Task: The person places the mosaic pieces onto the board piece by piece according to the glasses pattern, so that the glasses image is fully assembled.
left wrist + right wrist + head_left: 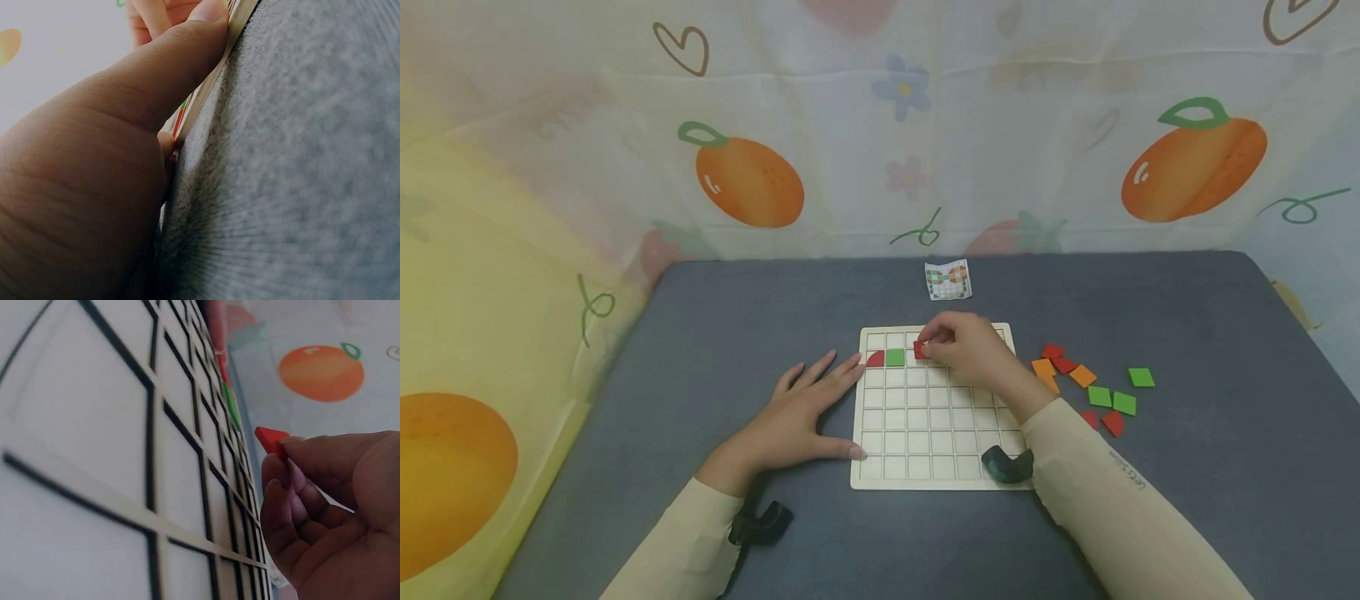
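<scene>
Between thumb and fingertips my right hand (966,346) pinches a red tile (271,440), held over the second row of a pale wooden grid board (895,442). In that row lie a red rounded tile (876,359) at the left end and a green square tile (895,357) beside it. My left hand (793,417) is spread at the board's left side, its thumb (181,56) and fingertips on the edge. Part of the board's right side is hidden under my right forearm.
Right of the board lie loose red tiles (1113,423), orange tiles (1082,376) and green tiles (1141,377). A small printed pattern card (948,280) sits behind the board on the grey table (775,308). A patterned curtain (850,167) hangs behind.
</scene>
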